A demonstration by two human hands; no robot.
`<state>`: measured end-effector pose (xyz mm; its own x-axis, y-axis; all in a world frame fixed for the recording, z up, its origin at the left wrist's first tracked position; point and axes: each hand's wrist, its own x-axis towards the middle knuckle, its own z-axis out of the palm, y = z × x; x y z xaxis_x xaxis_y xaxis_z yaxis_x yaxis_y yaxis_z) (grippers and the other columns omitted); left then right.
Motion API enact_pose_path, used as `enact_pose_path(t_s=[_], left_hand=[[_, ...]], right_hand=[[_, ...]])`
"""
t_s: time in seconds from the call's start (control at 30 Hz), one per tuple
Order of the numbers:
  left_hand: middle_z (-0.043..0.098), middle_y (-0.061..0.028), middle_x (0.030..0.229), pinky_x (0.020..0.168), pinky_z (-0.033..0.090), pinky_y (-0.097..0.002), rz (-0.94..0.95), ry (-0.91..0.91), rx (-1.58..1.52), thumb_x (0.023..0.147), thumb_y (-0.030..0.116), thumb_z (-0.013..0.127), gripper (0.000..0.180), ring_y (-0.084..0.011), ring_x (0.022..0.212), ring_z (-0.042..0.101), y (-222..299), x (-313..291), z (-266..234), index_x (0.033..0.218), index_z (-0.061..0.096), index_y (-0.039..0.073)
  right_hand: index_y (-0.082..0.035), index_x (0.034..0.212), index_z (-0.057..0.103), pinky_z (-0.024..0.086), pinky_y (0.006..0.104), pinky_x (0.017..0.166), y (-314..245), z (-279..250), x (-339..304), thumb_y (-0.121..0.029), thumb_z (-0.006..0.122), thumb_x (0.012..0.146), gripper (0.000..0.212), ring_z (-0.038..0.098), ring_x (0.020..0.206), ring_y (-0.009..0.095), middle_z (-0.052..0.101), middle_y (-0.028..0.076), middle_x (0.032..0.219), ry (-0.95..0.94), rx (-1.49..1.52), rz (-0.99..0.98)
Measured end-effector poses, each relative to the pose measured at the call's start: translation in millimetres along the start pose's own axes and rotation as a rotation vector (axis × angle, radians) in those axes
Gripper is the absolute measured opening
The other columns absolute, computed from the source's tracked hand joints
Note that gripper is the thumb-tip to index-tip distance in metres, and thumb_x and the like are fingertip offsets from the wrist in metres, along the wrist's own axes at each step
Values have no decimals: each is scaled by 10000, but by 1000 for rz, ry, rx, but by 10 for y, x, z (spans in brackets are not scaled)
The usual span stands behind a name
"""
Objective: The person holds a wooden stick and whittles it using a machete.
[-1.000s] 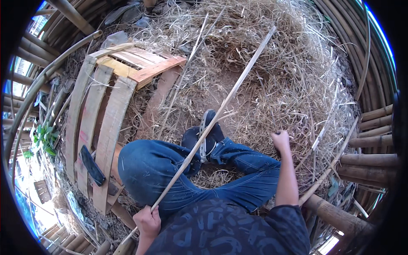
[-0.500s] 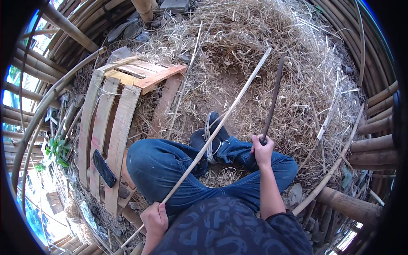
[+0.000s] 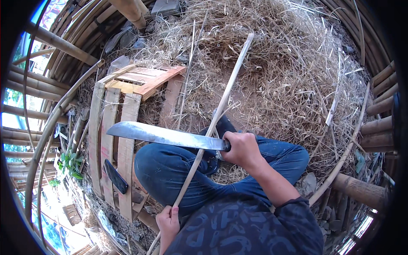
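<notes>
A long pale bamboo strip (image 3: 228, 91) slants across my lap, its far end over the straw. Near its lower end my left hand (image 3: 168, 219) is closed around it, thumb along the top. My right hand (image 3: 242, 148) grips the dark handle of a machete (image 3: 163, 136). The broad metal blade points left, lying across the strip just beside the handle; whether blade and strip touch, I cannot tell. Thin split fibres (image 3: 229, 109) stick out from the strip above the blade. My crossed legs in blue jeans (image 3: 163, 170) are underneath.
To the left stands a slatted wooden crate (image 3: 129, 112) with a dark phone (image 3: 115, 176) on its slats. Dry straw-like shavings (image 3: 289, 72) cover the ground ahead. Bamboo poles (image 3: 365, 190) edge the right side, and more bamboo (image 3: 63, 46) rises at the left.
My right hand has come inward and turned the machete from pointing away to pointing left across the strip. The strip has shifted slightly, still in my left hand.
</notes>
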<state>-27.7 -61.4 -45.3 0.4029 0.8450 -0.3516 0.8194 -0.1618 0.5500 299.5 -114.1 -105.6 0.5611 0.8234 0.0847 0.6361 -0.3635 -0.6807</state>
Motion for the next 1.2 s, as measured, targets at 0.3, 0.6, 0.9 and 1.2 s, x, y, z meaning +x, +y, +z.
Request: enact_pose_path(t_s=[0.3, 0.6, 0.9, 1.2], left_hand=[[435, -140, 469, 433, 342, -354, 34, -21, -22, 908, 280, 617, 399, -266, 394, 454, -133, 36, 25, 649, 528, -11], [448, -167, 484, 443, 370, -363, -16, -83, -21, 917, 264, 598, 392, -310, 412, 489, -76, 105, -28, 654, 531, -18], [456, -161, 481, 431, 373, -365, 24, -27, -5, 902, 278, 628, 429, -324, 414, 498, -154, 94, 38, 606, 508, -8], [450, -166, 477, 426, 366, -372, 20, -28, 38, 893, 282, 638, 439, -339, 413, 487, -104, 100, 12, 593, 497, -5]], right_hand=[[-63, 706, 593, 514, 410, 569, -179, -1, 112, -267, 725, 662, 247, 653, 630, 308, 639, 133, 667, -157, -103, -89], [-63, 741, 620, 516, 424, 611, 72, 182, 256, -236, 729, 620, 238, 645, 654, 333, 631, 143, 664, -102, -78, 25], [-48, 765, 689, 535, 439, 701, 529, -205, 860, -235, 679, 700, 199, 662, 718, 359, 657, 182, 703, -63, -129, 450], [-33, 761, 647, 530, 443, 691, 354, -96, 702, -238, 696, 703, 219, 658, 720, 364, 649, 189, 702, -48, -171, 253]])
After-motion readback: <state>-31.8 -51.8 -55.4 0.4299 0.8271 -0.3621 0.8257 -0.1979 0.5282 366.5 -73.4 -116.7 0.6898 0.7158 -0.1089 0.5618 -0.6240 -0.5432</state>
